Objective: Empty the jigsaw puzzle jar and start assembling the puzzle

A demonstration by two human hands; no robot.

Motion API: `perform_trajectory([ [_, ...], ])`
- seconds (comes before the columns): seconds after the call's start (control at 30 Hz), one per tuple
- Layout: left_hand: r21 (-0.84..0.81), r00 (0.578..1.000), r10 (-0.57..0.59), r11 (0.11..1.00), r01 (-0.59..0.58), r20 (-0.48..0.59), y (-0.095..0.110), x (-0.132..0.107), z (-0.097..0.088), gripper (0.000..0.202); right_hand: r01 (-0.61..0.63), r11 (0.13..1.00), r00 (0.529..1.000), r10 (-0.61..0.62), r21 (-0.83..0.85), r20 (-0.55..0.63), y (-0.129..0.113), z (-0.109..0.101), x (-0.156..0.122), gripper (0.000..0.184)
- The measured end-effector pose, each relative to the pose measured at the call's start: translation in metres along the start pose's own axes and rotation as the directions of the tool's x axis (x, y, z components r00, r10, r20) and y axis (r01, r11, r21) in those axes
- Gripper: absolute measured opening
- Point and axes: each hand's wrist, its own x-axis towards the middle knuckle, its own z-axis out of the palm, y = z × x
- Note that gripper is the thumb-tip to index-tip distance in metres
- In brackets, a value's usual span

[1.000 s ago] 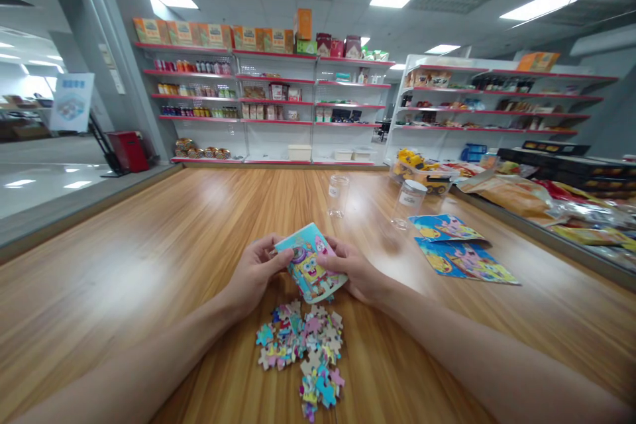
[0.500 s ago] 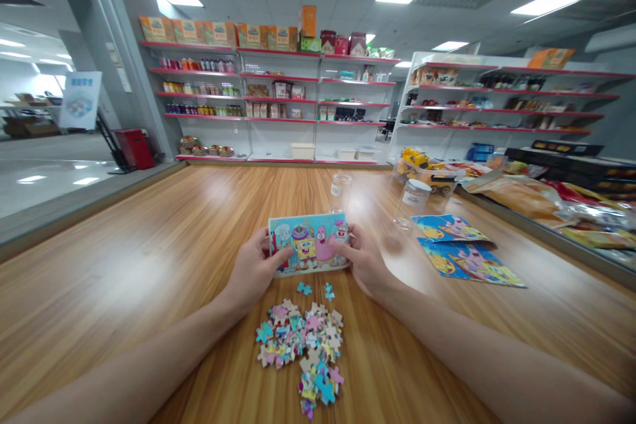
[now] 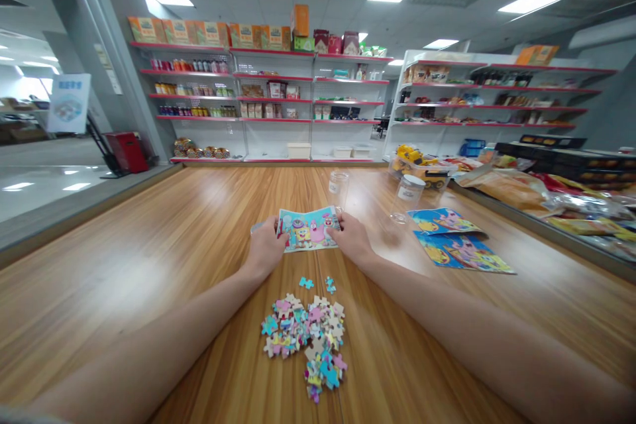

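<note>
Both my hands hold a cartoon picture card (image 3: pixel 309 230) by its two ends, over the middle of the wooden table. My left hand (image 3: pixel 267 245) is closed on the left end, its thumb on the front. My right hand (image 3: pixel 352 237) grips the right end the same way. The card bends a little and tilts back from me. Something pale and flat (image 3: pixel 256 228) shows just left of my left hand. Nearer to me lies a loose heap of jigsaw pieces (image 3: pixel 303 331). Two blue pieces, one on the left (image 3: pixel 306 283) and one on the right (image 3: pixel 330 285), lie apart from it.
Beyond the card stand a clear jar (image 3: pixel 338 189) and a second jar with a white lid (image 3: pixel 408 197). To the right lies a blue cartoon sheet (image 3: pixel 460 245). A clear box with yellow toy vehicles (image 3: pixel 420 165) sits farther back. Packaged goods (image 3: pixel 517 187) line the right edge.
My hands have moved the card forward, away from the puzzle heap. It now leans back more and bends at the middle. The camera view has shifted slightly.
</note>
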Motion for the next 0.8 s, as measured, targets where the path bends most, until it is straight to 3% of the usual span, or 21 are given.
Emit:
perform_trajectory([
  [0.1, 0.090, 0.997, 0.073, 0.994, -0.070, -0.034, 0.000, 0.002, 0.003, 0.049, 0.040, 0.993, 0.999, -0.043, -0.113, -0.026, 0.002, 0.001, 0.001, 0.027],
  [0.23, 0.219, 0.941, 0.304, 0.918, -0.332, 0.149, -0.003, -0.005, -0.001, 0.043, 0.182, 0.952, 0.976, -0.204, -0.245, -0.069, 0.008, -0.006, -0.005, 0.059],
  [0.3, 0.229, 0.910, 0.356, 0.887, -0.401, 0.213, -0.003, -0.007, -0.002, 0.046, 0.303, 0.908, 0.945, -0.325, -0.290, -0.030, 0.008, -0.009, -0.007, 0.052],
  [0.5, 0.242, 0.903, 0.395, 0.872, -0.426, 0.170, 0.000, -0.007, -0.003, 0.049, 0.620, 0.766, 0.784, -0.613, -0.170, 0.099, 0.000, -0.004, -0.014, 0.026],
  [0.67, 0.247, 0.867, 0.424, 0.839, -0.484, 0.261, -0.003, -0.007, 0.000, 0.030, 0.625, 0.768, 0.770, -0.578, -0.138, 0.269, 0.001, -0.001, -0.017, 0.029],
  [0.8, 0.285, 0.864, 0.424, 0.823, -0.492, 0.270, 0.001, -0.009, -0.001, 0.023, 0.615, 0.777, 0.772, -0.558, -0.136, 0.305, 0.003, -0.001, -0.017, 0.031],
])
